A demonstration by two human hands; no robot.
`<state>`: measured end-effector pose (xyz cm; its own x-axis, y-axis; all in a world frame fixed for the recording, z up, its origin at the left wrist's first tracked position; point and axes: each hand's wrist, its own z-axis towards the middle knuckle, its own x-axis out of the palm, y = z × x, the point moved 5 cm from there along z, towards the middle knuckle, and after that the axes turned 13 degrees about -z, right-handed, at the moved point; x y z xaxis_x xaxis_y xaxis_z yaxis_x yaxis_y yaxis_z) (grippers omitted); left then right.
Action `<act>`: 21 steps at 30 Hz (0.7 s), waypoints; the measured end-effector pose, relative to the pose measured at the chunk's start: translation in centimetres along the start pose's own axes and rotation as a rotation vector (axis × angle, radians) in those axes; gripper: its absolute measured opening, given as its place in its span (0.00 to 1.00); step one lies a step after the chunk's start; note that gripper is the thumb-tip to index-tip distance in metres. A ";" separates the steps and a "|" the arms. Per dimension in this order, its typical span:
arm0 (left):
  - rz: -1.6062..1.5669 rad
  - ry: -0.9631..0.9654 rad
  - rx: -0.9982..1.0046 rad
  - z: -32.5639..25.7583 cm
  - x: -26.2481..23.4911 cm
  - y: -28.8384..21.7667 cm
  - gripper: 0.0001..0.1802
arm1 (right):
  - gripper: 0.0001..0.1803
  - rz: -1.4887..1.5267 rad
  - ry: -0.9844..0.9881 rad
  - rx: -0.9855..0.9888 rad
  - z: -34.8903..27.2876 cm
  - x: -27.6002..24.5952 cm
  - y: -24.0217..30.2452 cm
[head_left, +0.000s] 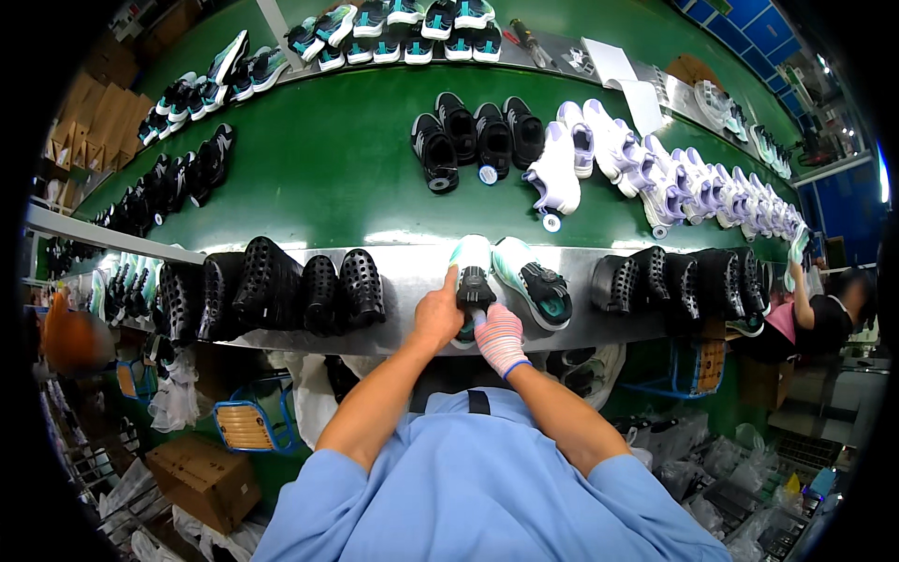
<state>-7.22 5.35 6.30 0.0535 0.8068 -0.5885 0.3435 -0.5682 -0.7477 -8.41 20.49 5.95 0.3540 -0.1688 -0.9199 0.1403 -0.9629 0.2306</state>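
Mint and black: held one shoe (475, 277) at the frame's centre, with toe toward the upper edge and long axis nearly vertical. Clamped the fingers of the left hand (436, 317) on its left side; set the gloved right hand (501, 339) at its opening, could not tell that hand's finger closure. Had a matching shoe (541, 281) just right.

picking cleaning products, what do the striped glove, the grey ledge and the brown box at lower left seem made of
Striped glove: probably knitted fabric, matte and snug around the hand.
Grey ledge: likely metal, smooth, with bright blurred reflections.
Brown box: apparently cardboard, dull, with straight folded edges.
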 end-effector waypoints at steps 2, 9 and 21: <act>0.022 -0.050 -0.017 -0.6 0.4 -0.3 0.47 | 0.17 -0.027 -0.032 0.005 -0.1 0.3 0.1; -0.061 -0.067 -0.175 -2.0 -1.3 -1.4 0.43 | 0.25 0.172 -0.010 0.116 -0.4 -0.2 -0.4; 0.122 -0.276 0.263 -8.6 -3.6 -3.7 0.09 | 0.31 -0.056 -0.158 -0.880 2.8 -10.2 4.0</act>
<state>-0.62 5.95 13.77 -0.1875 0.6769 -0.7118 0.0965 -0.7084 -0.6992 -14.08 17.75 15.36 0.2031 -0.2157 -0.9551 0.8350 -0.4713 0.2840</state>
